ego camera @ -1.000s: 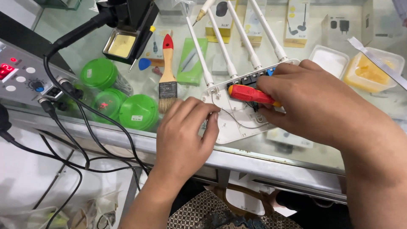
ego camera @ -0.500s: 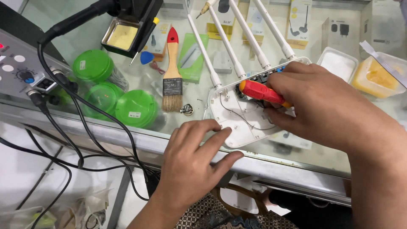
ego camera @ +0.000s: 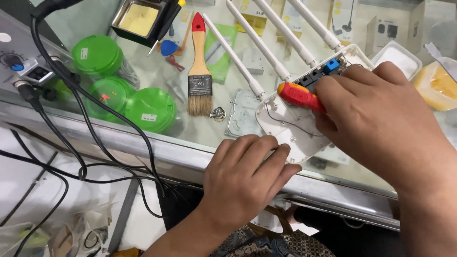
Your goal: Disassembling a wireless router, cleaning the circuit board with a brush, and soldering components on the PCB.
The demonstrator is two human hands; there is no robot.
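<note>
The router (ego camera: 290, 128), a white shell with its cover off, lies flat on the glass desk (ego camera: 209, 135) near the front edge. Its four antennas (ego camera: 259, 35) run up and to the left, away from the person, roughly parallel. The right hand (ego camera: 381, 119) is closed around a red-and-yellow screwdriver (ego camera: 300, 95); the handle lies across the router's open top, butt end pointing left, and the tip is hidden under the fingers. The left hand (ego camera: 247, 176) rests palm down, fingers loosely spread, fingertips on the router's near edge, holding nothing. A brush (ego camera: 199, 71) lies left of the router, handle pointing away. Three green tubs (ego camera: 121, 90) sit farther left.
</note>
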